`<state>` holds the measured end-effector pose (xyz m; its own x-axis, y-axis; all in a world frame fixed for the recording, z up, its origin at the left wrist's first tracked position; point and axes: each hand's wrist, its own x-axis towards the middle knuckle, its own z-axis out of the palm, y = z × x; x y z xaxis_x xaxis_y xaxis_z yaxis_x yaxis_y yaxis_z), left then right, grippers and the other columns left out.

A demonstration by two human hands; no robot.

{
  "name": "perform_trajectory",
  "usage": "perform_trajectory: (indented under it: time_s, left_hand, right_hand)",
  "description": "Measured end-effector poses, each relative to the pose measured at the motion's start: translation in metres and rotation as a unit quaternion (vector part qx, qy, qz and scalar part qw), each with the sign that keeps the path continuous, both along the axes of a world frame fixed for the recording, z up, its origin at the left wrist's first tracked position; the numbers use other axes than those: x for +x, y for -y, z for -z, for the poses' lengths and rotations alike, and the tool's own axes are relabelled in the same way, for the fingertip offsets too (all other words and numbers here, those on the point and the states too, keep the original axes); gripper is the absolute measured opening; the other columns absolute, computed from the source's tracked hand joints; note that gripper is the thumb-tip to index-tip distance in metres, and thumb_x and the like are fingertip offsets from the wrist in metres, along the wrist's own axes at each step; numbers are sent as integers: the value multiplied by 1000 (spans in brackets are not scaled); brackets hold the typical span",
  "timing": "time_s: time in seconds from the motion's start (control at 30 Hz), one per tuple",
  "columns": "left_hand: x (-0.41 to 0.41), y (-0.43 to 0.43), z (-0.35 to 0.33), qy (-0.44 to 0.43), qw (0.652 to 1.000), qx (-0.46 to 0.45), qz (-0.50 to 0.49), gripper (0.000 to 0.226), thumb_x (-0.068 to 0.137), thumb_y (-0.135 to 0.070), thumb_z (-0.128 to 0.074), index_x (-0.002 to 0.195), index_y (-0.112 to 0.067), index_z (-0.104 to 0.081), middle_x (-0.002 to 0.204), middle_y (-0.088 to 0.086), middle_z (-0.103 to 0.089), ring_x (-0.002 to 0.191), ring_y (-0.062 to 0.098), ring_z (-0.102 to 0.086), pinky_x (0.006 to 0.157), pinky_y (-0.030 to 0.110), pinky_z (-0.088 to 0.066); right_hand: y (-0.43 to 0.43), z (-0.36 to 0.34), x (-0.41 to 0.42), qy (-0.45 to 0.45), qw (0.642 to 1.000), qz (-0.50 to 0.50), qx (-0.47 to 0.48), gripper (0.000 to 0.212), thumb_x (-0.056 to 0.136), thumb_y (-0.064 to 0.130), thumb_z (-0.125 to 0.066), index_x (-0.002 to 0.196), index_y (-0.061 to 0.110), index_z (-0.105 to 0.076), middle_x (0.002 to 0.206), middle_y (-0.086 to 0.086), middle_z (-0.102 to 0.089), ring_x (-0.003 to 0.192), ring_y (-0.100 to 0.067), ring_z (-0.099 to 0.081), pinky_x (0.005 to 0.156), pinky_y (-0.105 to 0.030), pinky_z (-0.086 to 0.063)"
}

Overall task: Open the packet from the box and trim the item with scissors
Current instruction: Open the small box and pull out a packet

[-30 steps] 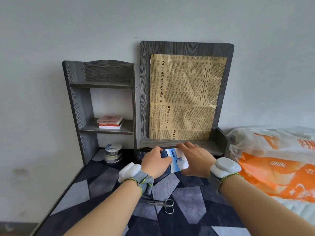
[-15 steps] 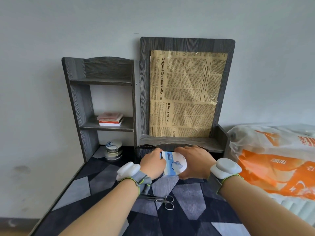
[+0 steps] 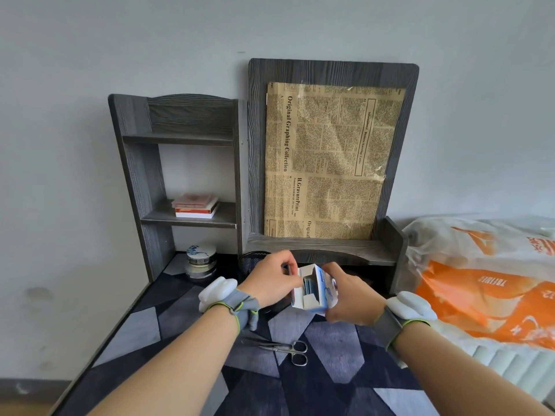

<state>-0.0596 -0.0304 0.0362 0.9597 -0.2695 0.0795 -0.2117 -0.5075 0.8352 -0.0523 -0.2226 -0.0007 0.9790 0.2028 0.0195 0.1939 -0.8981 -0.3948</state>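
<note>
A small blue-and-white box (image 3: 312, 295) is held above the patterned table, its end flap open towards me. Blue packets (image 3: 307, 287) show inside it. My right hand (image 3: 348, 298) grips the box from the right side. My left hand (image 3: 274, 279) is at the box's open end, fingers pinched at the flap and the packets; whether it grips a packet I cannot tell. Small steel scissors (image 3: 285, 349) lie closed on the table below the hands, handles to the right.
A grey shelf unit (image 3: 180, 163) with books stands at the back left, round tins (image 3: 200, 259) under it. A board with newspaper (image 3: 330, 163) leans behind the hands. An orange-and-white plastic bag (image 3: 486, 283) fills the right. The table's left edge (image 3: 99, 349) runs diagonally.
The box was held flat between both hands; it is turned now with its end open towards me, and my left fingers have come to the opening.
</note>
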Motion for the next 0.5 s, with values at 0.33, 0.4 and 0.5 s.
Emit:
perform_trajectory:
  time_s: [0.33, 0.4, 0.5]
  left_hand:
    - [0, 0, -7, 20, 1000, 3, -5, 42, 83, 8, -42, 81, -18, -75, 40, -12, -37, 42, 10, -27, 44, 18, -25]
    - [-5, 7, -11, 59, 998, 34, -19, 44, 80, 7, -39, 85, -17, -75, 54, -11, -54, 40, 7, -35, 41, 15, -28]
    - [-6, 12, -9, 132, 986, 106, 12, 53, 77, 8, -35, 91, -24, -75, 112, 1, -67, 80, 17, -62, 70, 25, -48]
  right_hand:
    - [1, 1, 1, 11, 996, 23, 87, 80, 57, 23, -77, 124, 23, -33, 111, -6, -62, 96, -27, -64, 79, -41, -59]
    - [-2, 1, 1, 20, 996, 23, 80, 81, 58, 24, -77, 125, 22, -33, 109, -4, -62, 94, -24, -64, 79, -40, -58]
    - [-3, -2, 2, 33, 998, 23, 57, 81, 57, 27, -77, 124, 22, -33, 108, -2, -60, 93, -25, -62, 79, -40, -55]
